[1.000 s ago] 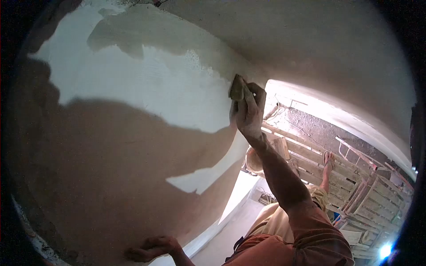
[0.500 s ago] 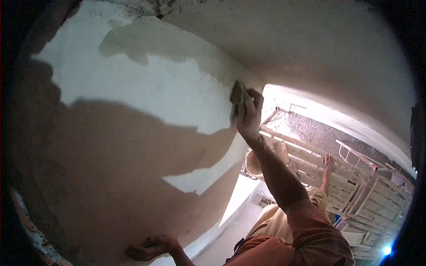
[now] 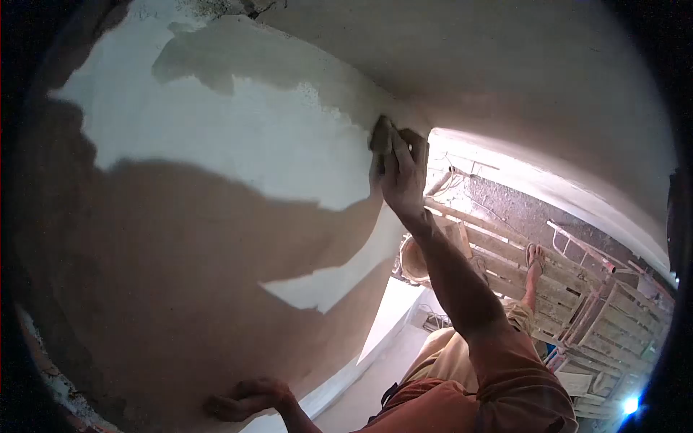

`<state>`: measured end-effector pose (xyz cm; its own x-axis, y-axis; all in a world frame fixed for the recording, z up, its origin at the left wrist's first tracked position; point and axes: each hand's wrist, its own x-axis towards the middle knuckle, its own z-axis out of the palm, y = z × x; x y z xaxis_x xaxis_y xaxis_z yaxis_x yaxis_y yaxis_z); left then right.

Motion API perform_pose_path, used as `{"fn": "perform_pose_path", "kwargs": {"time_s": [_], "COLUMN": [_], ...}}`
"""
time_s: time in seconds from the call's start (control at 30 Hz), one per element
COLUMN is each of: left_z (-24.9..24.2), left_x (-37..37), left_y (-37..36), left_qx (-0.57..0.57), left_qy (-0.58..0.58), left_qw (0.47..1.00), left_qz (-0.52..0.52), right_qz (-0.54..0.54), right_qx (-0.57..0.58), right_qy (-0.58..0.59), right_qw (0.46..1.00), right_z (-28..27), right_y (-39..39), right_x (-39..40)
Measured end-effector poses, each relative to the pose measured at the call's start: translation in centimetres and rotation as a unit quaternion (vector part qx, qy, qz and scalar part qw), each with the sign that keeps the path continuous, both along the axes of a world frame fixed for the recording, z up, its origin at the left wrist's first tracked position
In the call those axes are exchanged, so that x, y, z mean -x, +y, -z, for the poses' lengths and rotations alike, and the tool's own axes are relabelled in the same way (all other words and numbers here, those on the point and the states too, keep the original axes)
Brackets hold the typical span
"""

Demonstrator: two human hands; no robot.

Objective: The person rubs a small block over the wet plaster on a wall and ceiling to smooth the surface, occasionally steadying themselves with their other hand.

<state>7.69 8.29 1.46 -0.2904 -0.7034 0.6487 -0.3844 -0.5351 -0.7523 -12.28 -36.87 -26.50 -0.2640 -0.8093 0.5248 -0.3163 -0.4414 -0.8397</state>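
Rubbing the wall (image 3: 216, 144) is the step in hand: the right hand (image 3: 401, 177) has its fingers clamped on a small pad (image 3: 380, 133), pressed at the white patch's edge. The left hand (image 3: 249, 399) leans low on the wall, fingers bent. I judge the next stroke needs even pressure.

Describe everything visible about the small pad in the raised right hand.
The small olive-brown rectangular pad looks like a sanding block or sponge, though its material is too dim to tell for sure. Only its upper edge and one face show; the rest is covered by the right hand, whose fingers wrap it in a closed grip. It is pressed flat against the pale plastered wall, at the border where the white patch meets the darker grey surface, beside the bright opening.
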Motion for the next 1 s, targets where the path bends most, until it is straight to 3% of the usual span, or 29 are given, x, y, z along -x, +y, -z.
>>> {"fn": "perform_pose_path", "kwargs": {"time_s": [0.03, 0.1, 0.17, 0.23, 0.27, 0.33, 0.43, 0.5, 0.57, 0.6, 0.67, 0.77, 0.83, 0.9, 1.0], "left_z": [-0.2, 0.2, 0.8, 1.1, 1.1, 0.9, 0.6, 0.9, 1.7, 2.1, 2.6, 1.6, 1.5, 1.1, 0.7], "left_x": [2.4, 5.9, 7.9, 5.2, 4.3, 6.6, 7.5, 6.6, 3.6, 4.0, 5.6, 6.1, 7.5, 8.4, 9.9], "left_y": [-2.6, -6.5, -8.6, -5.5, -4.3, -7.4, -8.5, -6.7, -3.0, -3.8, -6.2, -6.9, -8.8, -9.2, -11.2], "left_qx": [0.007, 0.023, 0.079, 0.054, 0.024, 0.030, 0.038, 0.037, 0.013, 0.019, 0.091, 0.079, 0.090, 0.084, 0.063], "left_qy": [-0.004, -0.013, 0.060, 0.037, 0.017, 0.027, 0.040, 0.051, 0.048, 0.047, 0.086, 0.055, 0.045, 0.049, 0.036], "left_qw": [1.000, 0.999, 0.991, 0.995, 0.997, 0.998, 0.998, 0.997, 0.998, 0.998, 0.992, 0.995, 0.995, 0.994, 0.997], "left_qz": [-0.019, -0.034, -0.087, -0.076, -0.069, -0.052, -0.032, -0.033, -0.040, -0.039, -0.033, -0.028, 0.009, -0.051, 0.001], "right_qz": [-0.042, -0.056, -0.055, -0.055, -0.044, -0.057, 0.008, -0.069, -0.048, -0.029, -0.012, -0.020, 0.008, -0.004, -0.015], "right_qx": [-0.055, -0.083, -0.072, -0.065, -0.031, 0.025, 0.033, -0.160, -0.224, -0.209, -0.044, 0.112, 0.197, 0.142, 0.091], "right_qy": [-0.057, -0.016, -0.017, -0.018, -0.073, -0.121, -0.047, -0.082, -0.111, -0.112, -0.131, -0.149, -0.097, -0.116, -0.130], "right_qw": [0.996, 0.995, 0.996, 0.996, 0.996, 0.991, 0.998, 0.981, 0.967, 0.971, 0.990, 0.982, 0.976, 0.983, 0.987], "right_z": [0.2, 1.8, 2.2, 0.9, -1.7, -3.2, 2.5, 4.7, 6.0, 4.6, -1.4, -9.8, -14.2, -18.5, -17.7], "right_y": [1.9, 3.2, 2.9, 1.7, 0.2, -1.9, 0.8, 5.0, 6.6, 6.0, 2.4, -3.5, -6.7, -6.4, -5.4], "right_x": [1.2, 2.1, 2.7, 2.7, 2.8, 1.8, -1.4, 0.5, 0.7, 0.9, 1.0, 0.3, -0.7, -0.1, 0.4]}}
